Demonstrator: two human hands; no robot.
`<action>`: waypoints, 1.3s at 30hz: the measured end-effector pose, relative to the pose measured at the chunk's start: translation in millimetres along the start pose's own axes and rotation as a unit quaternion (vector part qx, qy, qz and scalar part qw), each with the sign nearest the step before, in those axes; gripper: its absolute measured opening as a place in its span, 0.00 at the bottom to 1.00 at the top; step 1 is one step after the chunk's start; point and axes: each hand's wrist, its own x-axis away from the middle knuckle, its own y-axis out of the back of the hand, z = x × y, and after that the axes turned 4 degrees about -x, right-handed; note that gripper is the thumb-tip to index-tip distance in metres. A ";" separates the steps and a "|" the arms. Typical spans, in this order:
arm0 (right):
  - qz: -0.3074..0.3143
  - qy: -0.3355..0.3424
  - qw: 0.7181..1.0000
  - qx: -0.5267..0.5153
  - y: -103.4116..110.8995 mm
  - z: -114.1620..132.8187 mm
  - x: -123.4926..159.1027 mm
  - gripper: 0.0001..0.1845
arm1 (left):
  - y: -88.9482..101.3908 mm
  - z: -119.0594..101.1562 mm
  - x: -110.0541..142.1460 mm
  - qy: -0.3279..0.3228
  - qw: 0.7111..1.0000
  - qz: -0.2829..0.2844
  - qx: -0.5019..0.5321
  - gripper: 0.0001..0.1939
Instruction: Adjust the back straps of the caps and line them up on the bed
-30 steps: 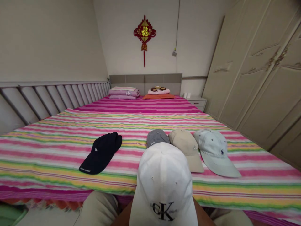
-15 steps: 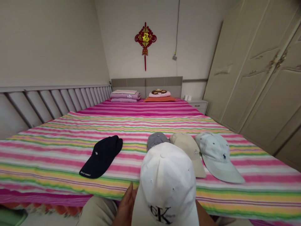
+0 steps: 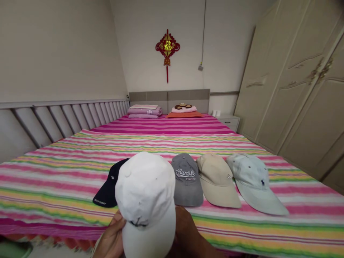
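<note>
In front of me is a white baseball cap (image 3: 146, 193), tilted with its brim toward me and its dark front lettering partly folded from sight. My left hand (image 3: 113, 233) grips the cap's left side near the brim. On the other side my right hand (image 3: 185, 225) has hold of it, with most of the fingers hidden behind it. Partly covered by the white cap, a dark navy cap (image 3: 109, 190) lies on the bed. In a row to the right lie a grey cap (image 3: 187, 186), a beige cap (image 3: 219, 182) and a pale blue cap (image 3: 255, 186).
Striped sheets cover the bed (image 3: 80, 165). Folded purple bedding (image 3: 145, 111) and a pink folded item (image 3: 185, 108) rest by the headboard (image 3: 188, 96). A slatted rail (image 3: 67, 116) runs along the left. At the right stand a nightstand (image 3: 229, 123) and a wardrobe (image 3: 292, 93).
The white cap has moved left and slightly up, in front of the navy cap. Both hands moved left with it. The grey cap, largely covered before, now shows its lettering.
</note>
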 end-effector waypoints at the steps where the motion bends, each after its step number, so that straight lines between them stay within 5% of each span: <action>1: 0.001 0.006 1.000 0.000 2.4 -3.4 2.8 0.11 | 2.2 -6.8 -6.9 -0.005 1.000 0.009 0.001 0.23; 8: -0.026 -0.019 0.999 0.029 19.8 -39.1 31.1 0.12 | 10.5 -20.8 -67.6 -0.008 0.997 0.079 -0.016 0.25; 17: -0.035 -0.027 0.997 0.061 13.1 -46.2 42.4 0.11 | -10.2 -16.9 -117.7 -0.009 0.998 -0.005 -0.068 0.27; 25: -0.045 -0.014 0.995 0.089 9.2 -48.2 46.9 0.11 | -4.8 -26.1 -136.1 0.012 0.992 0.000 -0.127 0.27; 39: -0.041 -0.003 0.995 0.088 10.2 -47.8 47.8 0.10 | -5.5 -16.1 -133.2 -0.058 0.950 -0.125 -0.280 0.19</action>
